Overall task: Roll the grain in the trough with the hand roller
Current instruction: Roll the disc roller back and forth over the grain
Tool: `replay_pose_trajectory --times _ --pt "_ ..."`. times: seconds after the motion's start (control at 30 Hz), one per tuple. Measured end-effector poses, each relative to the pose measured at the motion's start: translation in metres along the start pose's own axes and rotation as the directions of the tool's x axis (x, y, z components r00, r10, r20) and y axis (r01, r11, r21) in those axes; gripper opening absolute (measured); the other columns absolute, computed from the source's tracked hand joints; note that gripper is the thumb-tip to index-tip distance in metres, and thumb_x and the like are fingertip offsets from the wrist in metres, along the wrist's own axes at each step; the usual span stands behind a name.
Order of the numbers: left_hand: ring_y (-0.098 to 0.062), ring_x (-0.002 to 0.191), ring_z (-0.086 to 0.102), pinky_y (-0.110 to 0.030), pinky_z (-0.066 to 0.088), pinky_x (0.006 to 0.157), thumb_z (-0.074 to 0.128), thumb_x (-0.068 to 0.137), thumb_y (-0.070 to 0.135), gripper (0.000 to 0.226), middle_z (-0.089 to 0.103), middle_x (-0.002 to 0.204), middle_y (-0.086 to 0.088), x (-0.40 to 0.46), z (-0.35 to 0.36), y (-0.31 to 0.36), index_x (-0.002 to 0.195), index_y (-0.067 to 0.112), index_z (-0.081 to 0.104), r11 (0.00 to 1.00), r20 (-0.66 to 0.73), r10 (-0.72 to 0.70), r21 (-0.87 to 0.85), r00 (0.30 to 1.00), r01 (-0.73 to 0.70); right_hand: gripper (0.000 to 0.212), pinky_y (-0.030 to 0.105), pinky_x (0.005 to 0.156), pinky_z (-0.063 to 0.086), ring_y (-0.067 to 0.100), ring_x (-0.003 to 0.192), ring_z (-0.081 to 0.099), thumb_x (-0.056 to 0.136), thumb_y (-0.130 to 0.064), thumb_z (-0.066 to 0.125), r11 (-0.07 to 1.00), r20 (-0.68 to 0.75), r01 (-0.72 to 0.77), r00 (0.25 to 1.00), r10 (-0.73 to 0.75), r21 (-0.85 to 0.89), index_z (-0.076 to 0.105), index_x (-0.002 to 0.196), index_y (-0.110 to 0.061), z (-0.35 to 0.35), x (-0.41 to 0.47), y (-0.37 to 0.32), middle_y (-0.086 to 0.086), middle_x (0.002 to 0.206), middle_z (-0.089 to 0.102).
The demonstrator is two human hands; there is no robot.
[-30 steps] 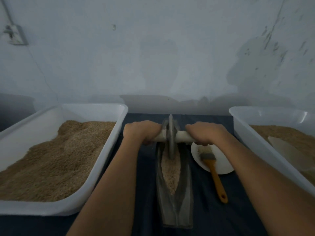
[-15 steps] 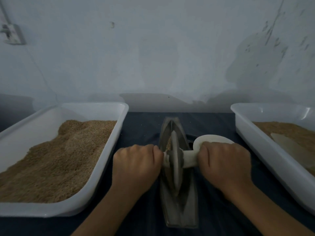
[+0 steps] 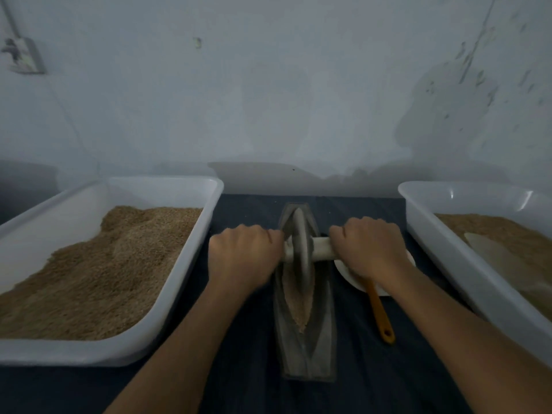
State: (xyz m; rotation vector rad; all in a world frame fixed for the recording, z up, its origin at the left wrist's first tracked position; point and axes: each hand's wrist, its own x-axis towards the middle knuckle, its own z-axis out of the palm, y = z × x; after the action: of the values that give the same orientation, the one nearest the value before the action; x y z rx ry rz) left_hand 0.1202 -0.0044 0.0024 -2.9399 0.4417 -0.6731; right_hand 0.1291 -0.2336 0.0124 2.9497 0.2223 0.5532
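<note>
Grey metal trough (image 3: 307,339) runs lengthwise between both forearms on the dark worktop (image 3: 245,383) | grain (image 3: 295,303) lies in its channel | left hand (image 3: 243,258) grip clenched round hand roller (image 3: 300,252) axle, right hand (image 3: 370,252) grip likewise | roller's disc stands in trough's far half | orange brush (image 3: 379,315) under right wrist | white trays of grain outside each grip

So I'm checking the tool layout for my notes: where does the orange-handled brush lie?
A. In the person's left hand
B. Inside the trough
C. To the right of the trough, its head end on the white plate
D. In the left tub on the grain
C: the brush lies on the dark cloth to the right of the trough, its head end on the white plate, partly hidden under the right hand.
</note>
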Motion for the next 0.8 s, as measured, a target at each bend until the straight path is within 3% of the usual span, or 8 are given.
replay_pose_trajectory --times 0.1,0.23,0.3,0.43,0.57,0.67,0.73,0.8 --pt "-0.015 0.046 0.033 -0.030 0.024 0.052 0.053 0.097 0.022 0.028 0.041 0.056 0.006 -0.047 -0.011 0.001 0.070 0.020 0.048 0.994 -0.151 0.094 -0.046 0.984 -0.102 0.043 0.022 0.047 0.013 0.003 0.042 0.030 0.097 -0.036 0.028 0.957 -0.332 -0.038 0.933 0.136 0.287 0.037 0.056 -0.030 0.005 -0.066 -0.017 -0.010 0.048 0.034" --pt "-0.015 0.044 0.032 -0.030 0.026 0.052 0.024 0.103 0.022 0.046 0.036 0.052 0.009 -0.044 -0.015 0.007 0.061 0.024 0.042 0.994 -0.208 0.008 -0.102 0.978 -0.030 0.048 0.020 0.047 0.013 0.008 0.037 0.032 0.099 -0.035 0.031 0.962 -0.391 -0.077 0.903 0.180 0.263 0.046 0.054 -0.026 0.008 -0.085 -0.016 -0.008 0.043 0.036" --pt "-0.017 0.051 0.037 -0.028 0.028 0.054 0.007 0.097 0.012 0.050 0.038 0.060 0.006 -0.031 -0.009 0.006 0.070 0.021 0.048 0.998 -0.132 0.056 -0.013 0.990 -0.058 0.052 0.023 0.044 0.015 0.005 0.039 0.033 0.098 -0.037 0.026 0.976 -0.294 -0.130 0.939 0.178 0.175 0.048 0.052 -0.025 0.004 -0.064 -0.015 -0.007 0.044 0.038" --pt "-0.019 0.065 0.044 -0.032 0.036 0.062 0.018 0.099 0.038 0.044 0.049 0.074 0.003 0.034 0.018 -0.008 0.082 0.020 0.054 0.980 0.031 -0.135 -0.141 0.990 0.138 0.043 0.032 0.053 0.023 0.013 0.059 0.045 0.097 -0.042 0.020 0.992 0.021 -0.111 0.994 0.109 0.066 0.050 0.073 -0.021 0.006 0.001 -0.002 -0.002 0.070 0.052" --pt "-0.020 0.065 0.043 -0.038 0.036 0.069 0.027 0.097 0.048 0.044 0.051 0.077 0.000 0.076 0.031 -0.014 0.079 0.020 0.056 0.929 0.239 -0.220 -0.243 0.946 0.278 0.026 0.036 0.065 0.034 0.021 0.075 0.051 0.094 -0.034 0.027 0.996 0.378 -0.076 0.924 0.055 0.042 0.047 0.087 -0.020 -0.001 0.059 0.011 0.007 0.092 0.055" --pt "-0.022 0.071 0.047 -0.040 0.035 0.071 0.024 0.094 0.052 0.044 0.051 0.079 0.001 0.080 0.029 -0.018 0.081 0.023 0.054 0.914 0.299 -0.215 -0.275 0.930 0.299 0.017 0.037 0.064 0.039 0.022 0.075 0.053 0.090 -0.007 0.042 0.998 0.427 -0.033 0.904 0.003 0.062 0.040 0.087 -0.023 -0.005 0.073 0.009 0.008 0.094 0.054" --pt "-0.021 0.067 0.047 -0.036 0.034 0.064 0.024 0.095 0.047 0.042 0.054 0.079 -0.001 0.069 0.024 -0.014 0.081 0.020 0.053 0.940 0.259 -0.182 -0.238 0.949 0.245 0.014 0.036 0.065 0.037 0.022 0.075 0.054 0.091 -0.020 0.034 0.995 0.411 -0.060 0.911 0.021 0.081 0.047 0.088 -0.020 -0.012 0.064 0.007 0.007 0.089 0.056" --pt "-0.018 0.059 0.040 -0.030 0.031 0.057 0.032 0.100 0.032 0.031 0.048 0.072 0.002 0.043 0.020 -0.009 0.085 0.018 0.056 0.994 0.073 -0.085 -0.062 0.994 0.089 0.033 0.034 0.060 0.030 0.020 0.070 0.050 0.096 -0.033 0.027 0.995 0.296 -0.089 0.953 0.072 0.045 0.055 0.087 -0.017 -0.014 0.039 0.001 0.004 0.081 0.055"
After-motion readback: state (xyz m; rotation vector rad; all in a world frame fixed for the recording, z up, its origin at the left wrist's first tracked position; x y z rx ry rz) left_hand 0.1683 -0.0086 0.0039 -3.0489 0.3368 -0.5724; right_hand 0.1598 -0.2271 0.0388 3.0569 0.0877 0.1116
